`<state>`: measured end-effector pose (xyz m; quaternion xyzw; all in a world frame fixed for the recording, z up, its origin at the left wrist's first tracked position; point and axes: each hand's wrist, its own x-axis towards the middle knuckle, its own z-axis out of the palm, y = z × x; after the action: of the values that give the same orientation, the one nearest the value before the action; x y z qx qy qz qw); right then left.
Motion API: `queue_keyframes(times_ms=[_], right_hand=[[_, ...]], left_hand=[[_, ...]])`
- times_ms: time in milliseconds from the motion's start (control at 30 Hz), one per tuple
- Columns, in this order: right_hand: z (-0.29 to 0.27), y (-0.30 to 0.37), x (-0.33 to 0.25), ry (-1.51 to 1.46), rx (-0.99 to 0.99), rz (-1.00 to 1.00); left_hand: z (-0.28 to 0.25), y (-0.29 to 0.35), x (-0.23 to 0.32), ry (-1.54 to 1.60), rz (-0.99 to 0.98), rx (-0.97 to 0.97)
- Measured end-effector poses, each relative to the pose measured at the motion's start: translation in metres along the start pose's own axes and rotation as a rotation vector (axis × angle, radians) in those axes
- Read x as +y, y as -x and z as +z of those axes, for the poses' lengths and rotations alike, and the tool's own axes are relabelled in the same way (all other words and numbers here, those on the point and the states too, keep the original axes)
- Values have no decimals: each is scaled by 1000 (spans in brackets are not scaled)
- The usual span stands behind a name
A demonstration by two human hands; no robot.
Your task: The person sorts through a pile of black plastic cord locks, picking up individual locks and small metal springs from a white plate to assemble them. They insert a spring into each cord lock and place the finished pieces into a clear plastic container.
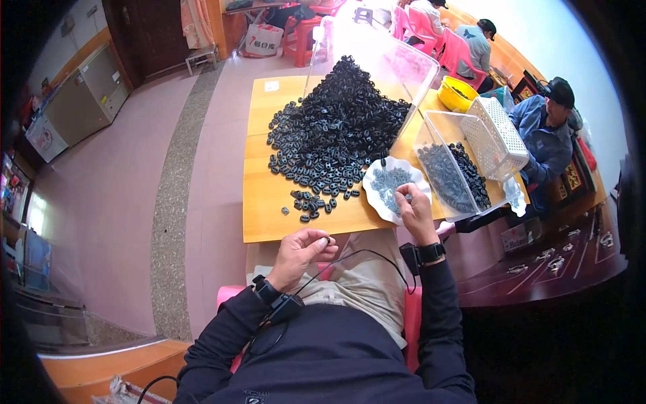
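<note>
My left hand [301, 257] is closed in front of the table's near edge, pinching a small black piece [328, 240] between thumb and fingertips. Over a white wavy-rimmed dish [372, 198] my right hand [416, 214] has thumb and fingers pressed together. Whatever lies between those fingertips is too small to make out. Small translucent pieces [388, 180] fill the dish. Beyond and left of it spreads a big heap of black oval two-holed plastic pieces [336, 124], with several strays [311, 204] nearest my left hand.
A clear bin [449, 209] of black pieces stands right of the dish, with a white perforated basket [501, 138] on it. Behind is a yellow bowl [456, 93]. A person in blue [544, 131] sits at the right. A black cable [363, 252] links my wrists.
</note>
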<state>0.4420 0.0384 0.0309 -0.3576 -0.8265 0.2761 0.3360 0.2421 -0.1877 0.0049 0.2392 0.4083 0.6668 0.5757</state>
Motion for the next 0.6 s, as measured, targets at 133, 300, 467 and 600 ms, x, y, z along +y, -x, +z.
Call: queue_keyframes(times_ms=[133,300,467,600], right_hand=[[1,12,-22,-206,-68,131],[17,38,-52,-655,-291,285],[46,64,-67,-845,-417,261],[59,73,-71,-866,-425,280]], left_hand=[[6,3,6,-10,-35,71],[10,2,4,-9,-16,74],[7,1,1,0,-19,72],[6,2,-1,28,-48,95]])
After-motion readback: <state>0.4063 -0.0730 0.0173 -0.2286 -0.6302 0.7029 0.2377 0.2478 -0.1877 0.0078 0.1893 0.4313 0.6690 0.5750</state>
